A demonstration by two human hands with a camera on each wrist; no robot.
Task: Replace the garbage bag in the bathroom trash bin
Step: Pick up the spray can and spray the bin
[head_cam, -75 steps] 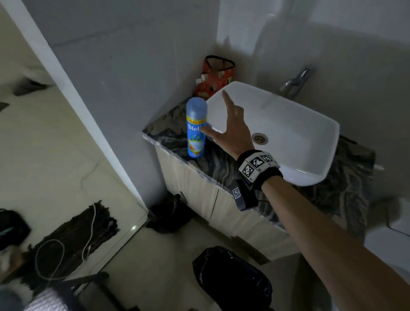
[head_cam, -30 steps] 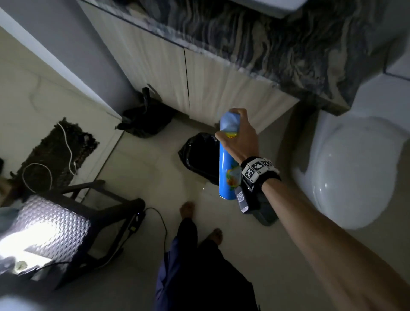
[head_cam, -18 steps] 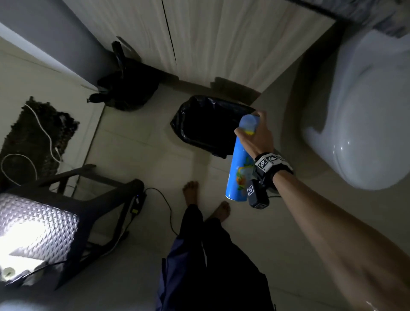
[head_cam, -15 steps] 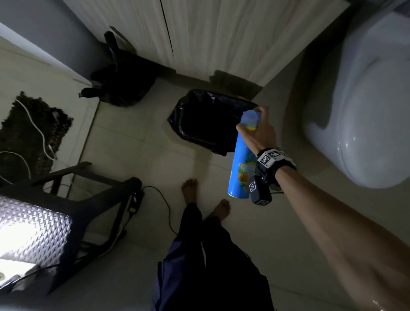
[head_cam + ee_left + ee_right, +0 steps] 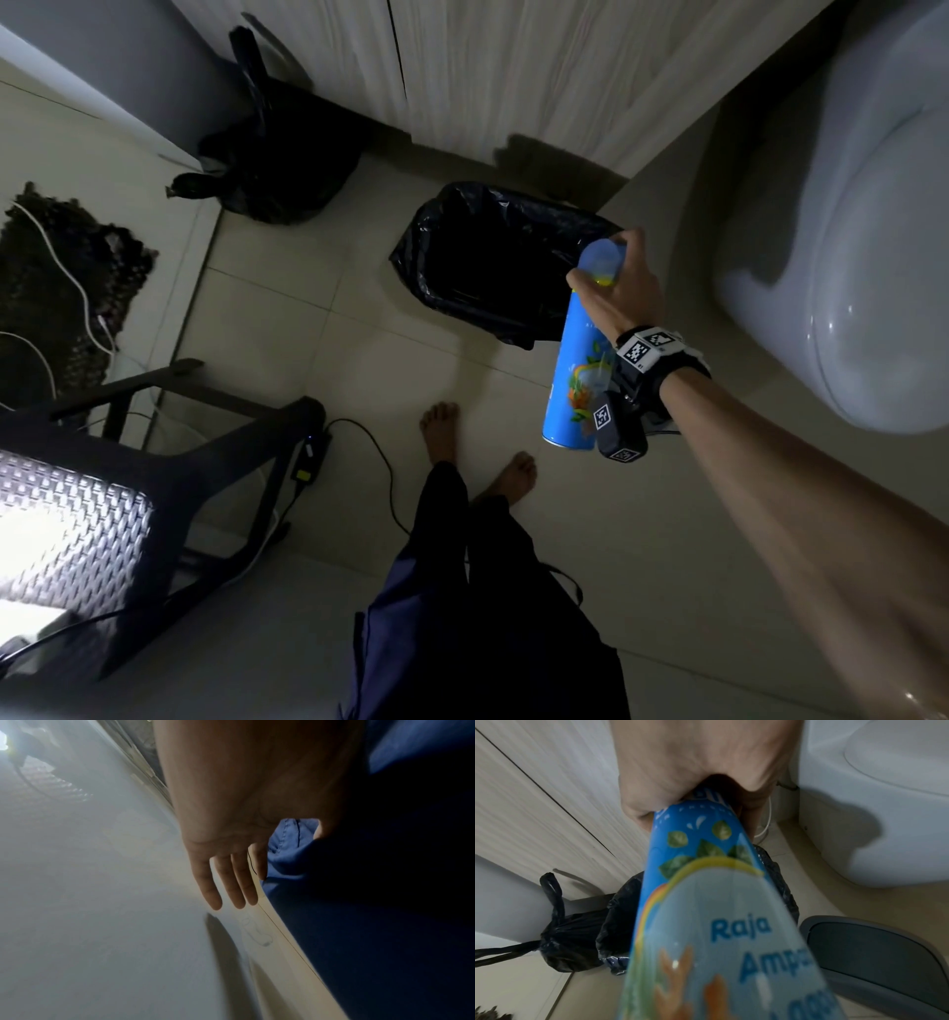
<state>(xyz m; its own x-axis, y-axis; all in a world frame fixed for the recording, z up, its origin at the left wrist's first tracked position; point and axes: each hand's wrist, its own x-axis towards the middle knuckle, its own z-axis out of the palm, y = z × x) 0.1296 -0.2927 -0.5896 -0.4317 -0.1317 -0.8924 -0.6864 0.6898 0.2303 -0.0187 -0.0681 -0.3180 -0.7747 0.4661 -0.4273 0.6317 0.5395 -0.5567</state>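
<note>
blue spray can (image 5: pixel 580 360) first, closest thing in view: the right hand (image 5: pixel 624 288) has its fingers wrapped round the top end, one finger up by the cap, and the can hangs nearly upright over the near edge of the trash bin (image 5: pixel 493 262). the left hand (image 5: pixel 231 833) just dangles by the leg with its fingers loose and straight, holding nothing.

the bin sits on the floor tiles in front of the wooden cabinet (image 5: pixel 513 77), with a black garbage bag (image 5: pixel 411 246) already folded over its rim. the inside looks dark and, as far as i can tell, empty, so i'd guess the new liner is in and this is a freshening spritz. a grey lid (image 5: pixel 875 953) lies on the floor just beside it, off the bin.

what could go wrong: the hand holds the can only at the very top, so a sloppy press could let it slip and drop into the bin, dragging the liner off the rim. can't tell where the nozzle points either, so the spray might miss the bin.

further back, a tied-off black bag (image 5: pixel 272 169) sits by the cabinet's left corner, presumably the old one still waiting to go out. toilet (image 5: pixel 847 231) off to the right.
</note>
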